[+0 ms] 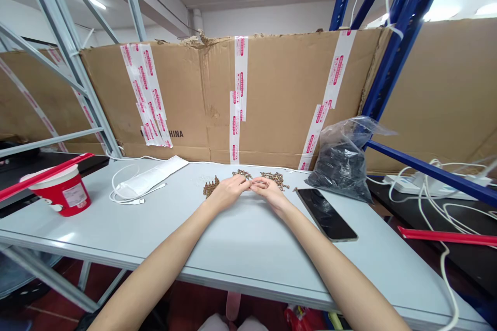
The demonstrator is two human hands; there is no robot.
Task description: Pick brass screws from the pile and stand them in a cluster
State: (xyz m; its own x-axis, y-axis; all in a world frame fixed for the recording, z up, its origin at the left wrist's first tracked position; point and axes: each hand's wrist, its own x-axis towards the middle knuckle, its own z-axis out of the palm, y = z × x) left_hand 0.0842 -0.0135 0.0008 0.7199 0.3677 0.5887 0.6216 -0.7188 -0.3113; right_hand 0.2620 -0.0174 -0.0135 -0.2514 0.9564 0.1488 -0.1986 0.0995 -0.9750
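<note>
Over the middle of the grey table (252, 243), my left hand (232, 188) and my right hand (269, 189) meet at the fingertips. Both are closed in a pinch, and whatever lies between the fingers is too small to make out. To the left of my left hand stand several small brass-coloured parts (210, 186) in a cluster. Just beyond my right hand lies a loose pile of similar small metal parts (275, 179). Another small pile (241, 172) sits behind my fingers, partly hidden by them.
A black phone (327, 214) lies right of my hands, with a plastic bag of dark items (344, 160) behind it. At left are a red cup (64, 191) and a white packet with a cable (151, 178). A cardboard wall (279, 98) closes off the back.
</note>
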